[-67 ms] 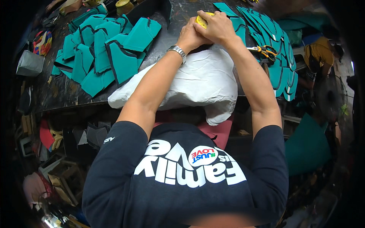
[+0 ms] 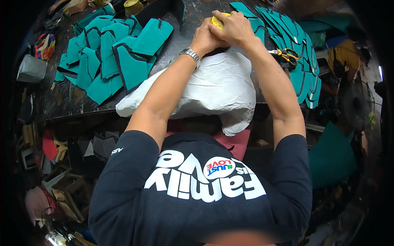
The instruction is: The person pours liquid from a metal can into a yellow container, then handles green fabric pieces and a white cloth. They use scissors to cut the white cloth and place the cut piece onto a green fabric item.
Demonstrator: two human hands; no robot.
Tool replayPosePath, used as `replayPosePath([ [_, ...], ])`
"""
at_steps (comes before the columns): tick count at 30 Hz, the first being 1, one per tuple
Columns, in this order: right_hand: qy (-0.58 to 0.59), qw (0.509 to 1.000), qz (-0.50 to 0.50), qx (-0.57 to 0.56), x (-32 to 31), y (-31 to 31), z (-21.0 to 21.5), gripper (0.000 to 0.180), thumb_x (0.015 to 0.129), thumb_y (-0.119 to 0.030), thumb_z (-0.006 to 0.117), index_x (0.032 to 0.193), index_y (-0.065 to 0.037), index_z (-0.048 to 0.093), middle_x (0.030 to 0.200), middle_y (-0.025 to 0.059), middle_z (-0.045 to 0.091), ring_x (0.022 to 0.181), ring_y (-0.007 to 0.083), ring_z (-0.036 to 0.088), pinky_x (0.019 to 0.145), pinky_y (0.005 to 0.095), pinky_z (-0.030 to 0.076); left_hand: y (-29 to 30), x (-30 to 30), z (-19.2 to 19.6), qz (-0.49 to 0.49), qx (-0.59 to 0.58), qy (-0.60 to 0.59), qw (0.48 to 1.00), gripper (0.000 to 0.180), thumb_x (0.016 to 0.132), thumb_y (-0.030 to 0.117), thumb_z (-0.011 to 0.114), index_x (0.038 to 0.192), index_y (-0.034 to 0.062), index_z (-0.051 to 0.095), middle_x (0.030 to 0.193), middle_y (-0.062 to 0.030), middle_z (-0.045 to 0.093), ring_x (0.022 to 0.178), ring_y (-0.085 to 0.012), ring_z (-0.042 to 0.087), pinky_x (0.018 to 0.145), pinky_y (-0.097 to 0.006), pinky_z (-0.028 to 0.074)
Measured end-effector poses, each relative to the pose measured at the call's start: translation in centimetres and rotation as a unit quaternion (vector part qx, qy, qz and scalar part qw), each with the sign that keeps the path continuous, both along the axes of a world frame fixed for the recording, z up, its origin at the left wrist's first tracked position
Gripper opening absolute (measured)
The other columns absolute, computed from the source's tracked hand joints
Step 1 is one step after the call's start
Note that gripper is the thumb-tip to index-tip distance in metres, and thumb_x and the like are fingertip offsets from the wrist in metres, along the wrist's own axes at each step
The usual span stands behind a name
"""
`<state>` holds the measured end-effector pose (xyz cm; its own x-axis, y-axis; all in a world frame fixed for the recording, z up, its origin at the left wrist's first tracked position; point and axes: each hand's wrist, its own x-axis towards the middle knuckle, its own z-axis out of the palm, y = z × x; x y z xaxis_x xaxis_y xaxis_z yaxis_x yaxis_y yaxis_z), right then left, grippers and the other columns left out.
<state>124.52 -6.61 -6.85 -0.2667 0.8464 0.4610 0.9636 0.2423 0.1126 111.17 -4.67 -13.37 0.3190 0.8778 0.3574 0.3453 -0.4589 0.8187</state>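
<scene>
My left hand [image 2: 205,37] and my right hand [image 2: 233,28] are closed together around a round yellow container [image 2: 217,22], at the far side of a white cloth [image 2: 213,82]. The right fingers curl over its top, while the left hand wraps its near left side. Most of its body is hidden by my hands. Something dark shows just beneath them. The white cloth is draped over the table edge under my forearms. Teal pieces with black edging [image 2: 139,41] lie heaped left of my hands, and more teal pieces [image 2: 287,28] are layered on the right.
Scissors with orange and black handles [image 2: 287,56] lie by my right forearm. Another yellow container [image 2: 132,7] stands at the back of the dark table [image 2: 78,96]. A person in a yellow top [image 2: 347,55] and a fan [image 2: 359,100] are at the right.
</scene>
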Motion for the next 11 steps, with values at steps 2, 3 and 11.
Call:
replayPosePath([
  [2,-0.005,0.998,0.003,-0.057,0.2,0.2,0.8,0.056,0.086,-0.059,0.057,0.126,-0.022,0.068,0.104,0.0262,0.07,0.094,0.0409,0.067,0.082,0.047,0.055,-0.1,-0.1,0.0,-0.005,-0.013,0.017,1.0,0.094,0.051,0.039,0.098,0.126,0.0062,0.053,0.124,-0.0137,0.063,0.118,-0.031,0.061,0.101,-0.04,0.048],
  [3,0.001,0.995,0.008,-0.096,0.6,0.5,1.4,0.055,0.087,-0.058,0.056,0.129,-0.023,0.067,0.105,0.0259,0.07,0.094,0.0395,0.067,0.083,0.0471,0.055,-0.1,-0.1,0.0,-0.006,-0.009,0.019,1.0,0.093,0.051,0.039,0.098,0.125,0.0063,0.053,0.125,-0.0139,0.063,0.119,-0.0311,0.061,0.102,-0.04,0.048],
  [11,0.31,0.897,0.123,-0.29,5.9,6.2,2.5,0.067,0.087,-0.041,0.07,0.144,-0.011,0.05,0.15,0.0212,0.045,0.14,0.0369,0.04,0.115,0.0406,0.033,0.4,-0.4,-0.4,-0.034,0.02,-0.001,0.999,0.097,0.052,0.034,0.097,0.132,0.0069,0.05,0.128,-0.0169,0.061,0.122,-0.0363,0.057,0.106,-0.044,0.044],
])
